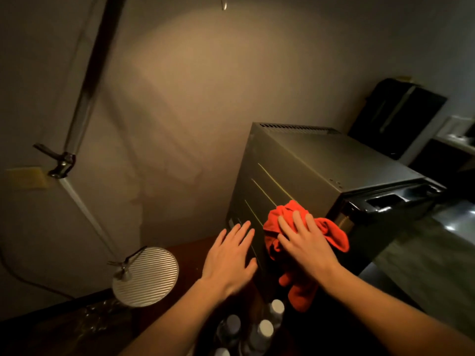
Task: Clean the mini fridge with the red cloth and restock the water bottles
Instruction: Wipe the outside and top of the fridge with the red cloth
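Clearly soft & limp, the crumpled red cloth (303, 242) lies on the side panel of the boxy grey metal mini fridge (321, 170), near its front edge; likely best worked under a flat palm w/ light pressure. Right hand (307, 242) presses it, fingers straight. Left hand (228, 258) rests flat on the panel beside it, holding nothing. White-capped clear plastic water bottles (257, 330) stand below.

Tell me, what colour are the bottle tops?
White, on the water bottles, seen in the head view.
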A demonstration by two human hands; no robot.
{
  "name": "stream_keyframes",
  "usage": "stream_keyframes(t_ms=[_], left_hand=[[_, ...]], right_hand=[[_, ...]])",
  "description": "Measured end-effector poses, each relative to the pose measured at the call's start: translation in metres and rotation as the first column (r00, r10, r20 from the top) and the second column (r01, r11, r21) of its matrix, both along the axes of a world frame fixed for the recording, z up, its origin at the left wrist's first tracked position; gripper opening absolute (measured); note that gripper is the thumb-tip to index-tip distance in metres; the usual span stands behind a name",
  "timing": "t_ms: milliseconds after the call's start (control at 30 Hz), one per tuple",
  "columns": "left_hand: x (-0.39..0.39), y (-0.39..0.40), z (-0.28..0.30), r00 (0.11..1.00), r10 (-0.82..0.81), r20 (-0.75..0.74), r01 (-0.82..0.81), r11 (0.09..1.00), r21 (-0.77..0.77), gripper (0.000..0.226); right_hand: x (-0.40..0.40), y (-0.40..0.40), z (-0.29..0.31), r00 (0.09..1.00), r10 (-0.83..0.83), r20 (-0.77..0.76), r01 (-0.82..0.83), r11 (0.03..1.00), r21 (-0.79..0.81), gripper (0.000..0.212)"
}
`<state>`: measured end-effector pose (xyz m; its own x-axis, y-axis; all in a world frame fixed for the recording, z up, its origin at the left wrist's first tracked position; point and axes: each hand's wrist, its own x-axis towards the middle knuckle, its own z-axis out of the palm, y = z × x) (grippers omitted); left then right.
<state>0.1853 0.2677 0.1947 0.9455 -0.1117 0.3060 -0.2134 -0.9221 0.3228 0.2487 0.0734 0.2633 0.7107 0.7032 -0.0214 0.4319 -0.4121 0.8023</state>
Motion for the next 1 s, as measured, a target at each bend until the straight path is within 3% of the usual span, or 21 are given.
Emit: stream_keyframes(t_ms=[100, 200, 333, 467, 767, 1000], left_hand=[[0.010, -0.007, -0.009, 1.000, 0.011, 0.024, -0.010, 0.999, -0.036, 0.071], [0.019, -0.011, -0.016, 0.999, 0.024, 0.035, -0.022, 0.998, -0.058, 0.071], [0.023, -0.006, -0.027, 0.999, 0.041, 0.023, -0.039, 0.996, -0.083, 0.072], [0.030, 0.005, -0.039, 0.997, 0.082, 0.009, -0.080, 0.991, -0.109, 0.071], [0.048, -0.001, -0.049, 0.995, 0.095, -0.007, -0.095, 0.984, -0.149, 0.070], [0.066, 0.005, -0.054, 0.986, 0.164, -0.018, -0.165, 0.976, -0.139, 0.070]], right_hand=[[0.004, 0.000, -0.001, 1.000, -0.022, -0.021, 0.021, 0.999, -0.029, 0.044], [0.023, 0.010, 0.007, 0.999, 0.048, 0.023, -0.047, 0.997, -0.057, 0.025], [0.059, 0.037, 0.024, 0.992, 0.087, 0.093, -0.090, 0.996, 0.028, 0.045], [0.076, 0.050, 0.020, 0.988, 0.056, 0.147, -0.060, 0.998, 0.024, 0.048], [0.063, 0.033, -0.034, 0.993, 0.117, -0.034, -0.119, 0.992, -0.037, 0.046], [0.115, 0.080, 0.019, 0.989, 0.069, 0.129, -0.069, 0.998, -0.007, 0.052]])
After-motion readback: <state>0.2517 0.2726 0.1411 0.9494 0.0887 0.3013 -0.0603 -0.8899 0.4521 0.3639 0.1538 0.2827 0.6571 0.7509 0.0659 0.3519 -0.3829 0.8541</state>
